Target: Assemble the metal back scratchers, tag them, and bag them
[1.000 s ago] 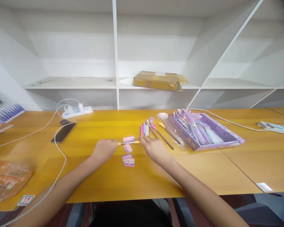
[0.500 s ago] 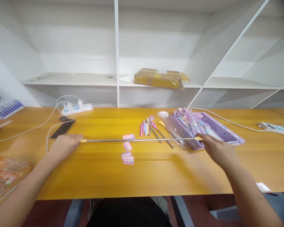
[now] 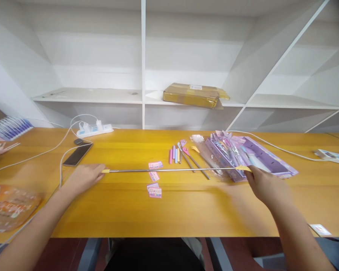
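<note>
A telescopic back scratcher [image 3: 169, 170] with a thin metal rod stretches level above the table between my hands. My left hand [image 3: 86, 178] is closed around its yellow handle end. At the other end, my right hand [image 3: 264, 184] grips the yellow claw-shaped head [image 3: 243, 168]. Beyond the rod lie back scratchers with a purple head [image 3: 183, 142], a pink head [image 3: 185, 151] and a yellow head [image 3: 195, 149]. Several coloured handle tubes [image 3: 173, 154] are beside them. Small printed cards [image 3: 155, 192] lie under and in front of the rod.
A purple display box [image 3: 264, 154] with plastic-wrapped pieces sits behind my right hand. On the left are a phone [image 3: 77, 154], a power strip [image 3: 94, 130], white cables and an orange packet [image 3: 12, 209]. A taped carton [image 3: 192, 96] rests on the shelf.
My right hand has shifted outward along the yellow head, so more of it shows. Both hands still hold the back scratcher's ends. The whole view has shifted slightly.
</note>
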`<state>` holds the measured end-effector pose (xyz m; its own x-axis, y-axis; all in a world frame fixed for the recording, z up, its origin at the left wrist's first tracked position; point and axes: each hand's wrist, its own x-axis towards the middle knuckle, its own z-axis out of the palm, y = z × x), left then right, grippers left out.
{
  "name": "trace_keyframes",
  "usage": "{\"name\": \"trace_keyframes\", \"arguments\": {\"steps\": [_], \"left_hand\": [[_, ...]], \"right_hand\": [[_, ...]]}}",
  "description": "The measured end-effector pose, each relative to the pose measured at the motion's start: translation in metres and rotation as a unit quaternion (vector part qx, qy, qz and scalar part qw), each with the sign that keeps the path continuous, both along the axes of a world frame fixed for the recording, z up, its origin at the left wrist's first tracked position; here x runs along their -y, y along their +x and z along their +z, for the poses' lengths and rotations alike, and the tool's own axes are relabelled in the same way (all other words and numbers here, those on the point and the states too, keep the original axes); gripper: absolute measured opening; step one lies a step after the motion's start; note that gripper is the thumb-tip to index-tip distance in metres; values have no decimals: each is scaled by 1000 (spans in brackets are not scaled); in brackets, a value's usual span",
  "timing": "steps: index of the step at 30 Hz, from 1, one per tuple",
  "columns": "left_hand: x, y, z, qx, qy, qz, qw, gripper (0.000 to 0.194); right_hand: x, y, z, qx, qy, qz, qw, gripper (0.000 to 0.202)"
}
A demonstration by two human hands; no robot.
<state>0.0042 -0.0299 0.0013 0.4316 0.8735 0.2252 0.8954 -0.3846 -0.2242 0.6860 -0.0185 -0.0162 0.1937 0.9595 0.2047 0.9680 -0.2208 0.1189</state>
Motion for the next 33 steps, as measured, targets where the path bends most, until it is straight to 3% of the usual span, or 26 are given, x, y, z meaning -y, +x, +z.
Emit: {"name": "trace_keyframes", "arguments": {"steps": [6, 11, 13, 16, 20, 23, 29, 33], "left_hand": [[7, 6, 5, 45, 22, -69, 996, 39], [-1, 9, 4, 42, -31, -30, 998, 44], [-7, 23, -1, 38, -52, -22, 998, 43], [-17, 71, -10, 35, -77, -26, 996, 41], [-28, 150, -17, 40, -94, -49, 994, 35], [-31, 170, -17, 29, -107, -73, 991, 31], [-18, 153, -24, 6, -132, -90, 987, 31], [-13, 162, -26, 14, -140, -98, 985, 30]], "right_hand": [[2, -3, 4, -38, -35, 3, 999, 34], [-10, -1, 2, -43, -32, 7, 999, 36], [-22, -16, 5, -45, -37, 18, 998, 36], [-34, -80, 6, -36, -47, 78, 995, 29], [-25, -207, -6, -6, -54, 177, 983, 26], [-13, -260, -14, 1, -50, 252, 966, 22], [-6, -250, -7, 1, -54, 303, 951, 21], [-4, -251, -8, 19, -68, 379, 923, 13]]}}
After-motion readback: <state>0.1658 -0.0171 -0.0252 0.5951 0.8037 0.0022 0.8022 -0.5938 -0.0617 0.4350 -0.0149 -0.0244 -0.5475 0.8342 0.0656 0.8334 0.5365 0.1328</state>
